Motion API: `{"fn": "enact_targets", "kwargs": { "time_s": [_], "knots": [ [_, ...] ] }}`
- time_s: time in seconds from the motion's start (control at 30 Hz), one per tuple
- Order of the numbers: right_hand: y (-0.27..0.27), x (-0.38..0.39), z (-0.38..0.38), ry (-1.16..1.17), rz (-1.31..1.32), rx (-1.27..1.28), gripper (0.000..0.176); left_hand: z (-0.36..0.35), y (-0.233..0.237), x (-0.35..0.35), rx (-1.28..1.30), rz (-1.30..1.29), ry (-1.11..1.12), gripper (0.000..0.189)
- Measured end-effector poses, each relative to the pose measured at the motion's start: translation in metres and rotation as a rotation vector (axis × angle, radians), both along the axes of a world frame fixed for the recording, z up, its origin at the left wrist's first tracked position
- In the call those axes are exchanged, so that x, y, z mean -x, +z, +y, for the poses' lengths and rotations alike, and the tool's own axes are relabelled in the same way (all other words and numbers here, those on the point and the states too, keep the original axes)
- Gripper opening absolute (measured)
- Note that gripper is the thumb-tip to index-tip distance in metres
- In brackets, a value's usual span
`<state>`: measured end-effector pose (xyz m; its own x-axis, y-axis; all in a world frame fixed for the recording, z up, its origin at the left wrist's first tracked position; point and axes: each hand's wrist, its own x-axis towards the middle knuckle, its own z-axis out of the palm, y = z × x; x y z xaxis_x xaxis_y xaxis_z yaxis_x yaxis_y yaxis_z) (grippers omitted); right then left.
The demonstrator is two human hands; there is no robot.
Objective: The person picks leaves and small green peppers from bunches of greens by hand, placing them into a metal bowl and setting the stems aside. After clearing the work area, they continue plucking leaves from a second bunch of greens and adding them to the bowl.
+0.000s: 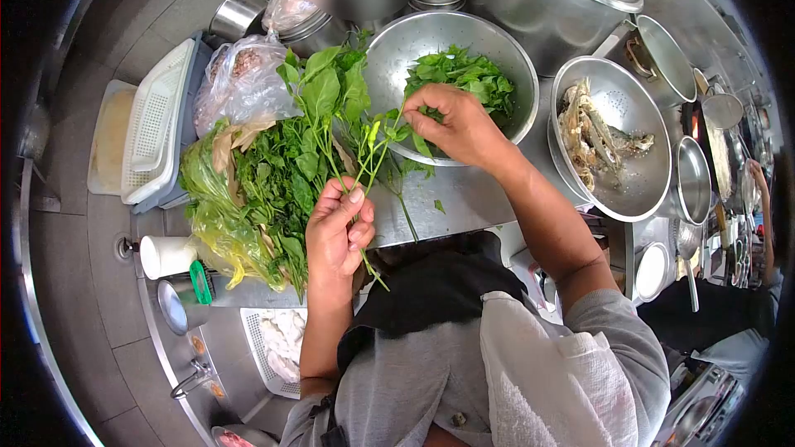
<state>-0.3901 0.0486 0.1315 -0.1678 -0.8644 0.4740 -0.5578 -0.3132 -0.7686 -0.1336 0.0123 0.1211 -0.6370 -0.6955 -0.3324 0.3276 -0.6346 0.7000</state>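
Note:
My left hand is closed around the thin stems of a sprig of leafy greens, held upright over the counter's front edge. Its broad leaves fan out above my fingers, and cut stem ends poke out below. My right hand is over the near rim of a perforated steel colander, thumb and fingers pinched on a thin piece of the same sprig. Loose picked leaves lie in the colander. Left of my left hand, a heap of unpicked greens spills from a yellowish plastic bag.
A second colander with fish bones stands to the right. At left are a clear bag of meat, white baskets and a white cup. A sink tap is lower left. Another person's arm shows far right.

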Motion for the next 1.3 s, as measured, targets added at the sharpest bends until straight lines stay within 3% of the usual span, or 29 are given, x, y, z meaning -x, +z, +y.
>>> {"fn": "enact_targets", "kwargs": {
  "time_s": [0.2,0.3,0.47,0.57,0.67,0.77,0.8,0.9,1.0,1.13,1.23,1.27,1.3],
  "knots": [
    [0.009,0.023,0.006,-0.251,0.032,-0.068,0.013,-0.003,-0.001,-0.002,-0.030,0.025,-0.009,0.008],
    [0.008,0.030,0.006,-0.290,0.235,0.150,0.017,-0.005,-0.002,-0.002,-0.044,0.031,-0.010,0.008],
    [0.010,0.016,0.004,-0.107,0.333,0.260,0.023,-0.005,-0.002,0.001,-0.049,0.050,-0.060,0.008],
    [-0.001,0.019,0.003,-0.032,0.288,0.104,0.023,-0.007,0.001,0.003,-0.045,0.048,-0.067,0.008],
    [-0.017,0.027,-0.001,-0.094,0.047,0.021,0.023,-0.006,0.000,0.001,-0.042,0.034,-0.062,0.008],
    [-0.014,0.050,-0.003,-0.352,-0.029,-0.099,0.022,-0.007,-0.001,0.000,-0.043,0.026,-0.057,0.008],
    [-0.012,0.050,-0.004,-0.440,0.262,0.077,0.025,-0.007,-0.002,-0.001,-0.047,0.036,-0.058,0.008],
    [-0.012,0.039,0.001,-0.310,0.227,0.159,0.021,-0.010,-0.005,-0.001,-0.057,0.062,-0.066,0.008],
    [-0.015,0.010,0.003,-0.087,0.046,0.101,0.018,-0.009,-0.003,0.001,-0.071,0.076,-0.080,0.008],
    [-0.018,0.005,-0.002,-0.002,-0.283,0.056,0.007,-0.008,-0.003,0.001,-0.059,0.086,-0.087,0.008],
    [-0.023,0.020,-0.003,-0.159,-0.175,0.083,0.005,-0.002,0.001,0.003,0.014,0.005,-0.064,0.010],
    [-0.032,0.028,-0.005,-0.176,-0.405,0.102,0.011,-0.001,0.001,0.003,0.031,0.019,-0.053,0.011],
    [-0.033,0.045,-0.004,-0.341,-0.185,-0.017,0.017,0.001,0.001,0.003,0.069,0.012,-0.041,0.011]
  ]
}}
